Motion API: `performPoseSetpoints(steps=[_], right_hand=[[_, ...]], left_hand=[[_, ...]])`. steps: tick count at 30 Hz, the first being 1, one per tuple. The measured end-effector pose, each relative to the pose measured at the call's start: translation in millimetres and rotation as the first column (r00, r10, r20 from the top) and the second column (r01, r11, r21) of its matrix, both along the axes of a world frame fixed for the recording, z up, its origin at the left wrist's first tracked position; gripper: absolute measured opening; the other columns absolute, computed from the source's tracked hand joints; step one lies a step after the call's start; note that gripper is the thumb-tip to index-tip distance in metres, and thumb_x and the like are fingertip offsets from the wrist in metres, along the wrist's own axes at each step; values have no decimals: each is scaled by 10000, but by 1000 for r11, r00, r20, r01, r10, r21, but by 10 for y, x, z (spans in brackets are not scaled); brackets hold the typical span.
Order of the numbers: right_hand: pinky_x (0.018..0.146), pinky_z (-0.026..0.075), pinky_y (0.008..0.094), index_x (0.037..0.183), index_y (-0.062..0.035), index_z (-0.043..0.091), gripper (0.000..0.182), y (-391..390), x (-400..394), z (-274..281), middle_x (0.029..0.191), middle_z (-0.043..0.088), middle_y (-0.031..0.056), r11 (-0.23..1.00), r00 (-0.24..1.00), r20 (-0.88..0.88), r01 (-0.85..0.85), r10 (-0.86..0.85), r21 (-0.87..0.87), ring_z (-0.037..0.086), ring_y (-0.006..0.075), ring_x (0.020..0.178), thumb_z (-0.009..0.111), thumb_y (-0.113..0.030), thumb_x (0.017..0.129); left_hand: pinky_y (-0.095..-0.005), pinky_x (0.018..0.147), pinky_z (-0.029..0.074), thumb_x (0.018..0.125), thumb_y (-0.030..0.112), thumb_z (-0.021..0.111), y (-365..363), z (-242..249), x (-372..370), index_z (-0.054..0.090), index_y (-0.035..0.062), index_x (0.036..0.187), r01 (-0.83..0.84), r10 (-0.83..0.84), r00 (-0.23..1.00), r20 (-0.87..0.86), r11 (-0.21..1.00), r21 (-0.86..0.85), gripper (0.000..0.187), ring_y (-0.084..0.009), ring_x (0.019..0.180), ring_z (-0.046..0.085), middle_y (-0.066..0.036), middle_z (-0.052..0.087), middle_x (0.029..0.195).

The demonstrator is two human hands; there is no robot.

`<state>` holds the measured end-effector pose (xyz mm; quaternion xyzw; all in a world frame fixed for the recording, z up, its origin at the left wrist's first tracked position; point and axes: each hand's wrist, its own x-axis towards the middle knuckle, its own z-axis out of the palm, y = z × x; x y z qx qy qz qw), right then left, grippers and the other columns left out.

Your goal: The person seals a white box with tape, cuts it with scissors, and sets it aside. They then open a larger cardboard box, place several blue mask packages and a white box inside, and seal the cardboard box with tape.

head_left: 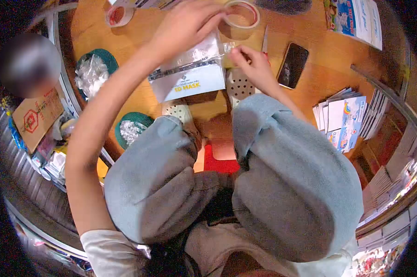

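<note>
A white box printed "3D MASK" [190, 83] stands on the wooden surface in front of my shoes, its upper part shiny with clear film or tape. My left hand [187, 25] reaches over the far side of the box, its fingertips beside a roll of tape [241, 15]; whether they hold anything is unclear. At the right edge of the box, my right hand [254, 62] has its thumb and fingers pinched near a small clear strip [228, 47], slightly blurred.
A phone [293, 65] and scissors [265, 41] lie to the right. Another tape roll [120, 16] is at the upper left. Green baskets [107, 60] hold clear plastic. Stacked printed cartons [342, 117] stand at right. A person is at the far left.
</note>
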<state>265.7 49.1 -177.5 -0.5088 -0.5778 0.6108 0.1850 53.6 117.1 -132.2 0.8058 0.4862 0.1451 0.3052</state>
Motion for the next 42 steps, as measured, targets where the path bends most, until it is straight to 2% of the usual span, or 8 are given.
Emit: performPoseSetpoints(steps=[2,7,10,14,26,32,38,42], right_hand=[[571,346,201,848,-24,597,269,-40,-59,-80,682,513,-43,999,996,-85,9,-12,-38,430,35,638,541,-283,893],[607,341,192,822,-22,583,259,-72,-54,-295,704,518,-49,991,981,-168,80,-98,-109,424,29,666,556,-271,886],[629,344,189,826,-26,576,260,-91,-96,-343,729,522,-49,987,979,-177,72,-97,-145,425,33,689,555,-278,888],[684,434,263,790,-24,584,304,-134,-176,-491,740,611,38,988,972,-202,93,-118,-125,536,98,735,555,-315,872],[679,412,267,758,-46,563,338,-34,-167,-461,724,570,5,971,979,-202,-38,-11,-235,497,103,728,532,-357,886],[722,421,280,919,-46,648,403,72,-164,-266,809,610,18,905,993,-89,-106,75,-412,518,113,757,512,-424,881],[619,444,277,922,-40,668,550,120,-151,-251,757,612,33,865,984,36,-136,175,-483,542,125,676,510,-558,827],[435,307,211,843,-91,589,583,28,-157,-316,567,375,-60,832,980,35,-145,194,-536,329,62,453,426,-651,819]], left_hand=[[-400,892,387,860,223,500,-467,155,-248,576,92,1123,-5,20,994,-109,991,136,303,-284,1035,514,-82,590,1048],[-482,1053,191,881,301,480,-1432,6,-673,317,106,1360,-244,232,891,-391,970,22,543,-293,1318,251,-106,273,1426],[-519,1068,83,887,342,469,-1614,-226,-748,177,101,1412,-257,230,912,-341,966,-35,647,-298,1364,97,-93,114,1482],[-489,1076,99,888,348,472,-1620,-243,-816,168,84,1412,-246,212,934,-287,966,-85,661,-323,1360,82,-119,109,1477],[-431,1085,132,888,314,485,-1612,-255,-814,196,68,1400,-239,213,950,-229,967,-91,638,-349,1352,94,-150,111,1470],[-434,1085,138,884,314,491,-1619,-276,-812,209,71,1396,-250,225,948,-228,964,-89,633,-355,1350,94,-143,112,1470],[-434,1084,141,878,297,497,-1631,-309,-816,211,68,1394,-249,231,953,-195,966,-73,632,-358,1348,98,-145,114,1469],[-432,1085,138,878,284,495,-1629,-305,-814,212,61,1392,-249,230,953,-195,965,-80,628,-359,1348,93,-148,111,1467]])
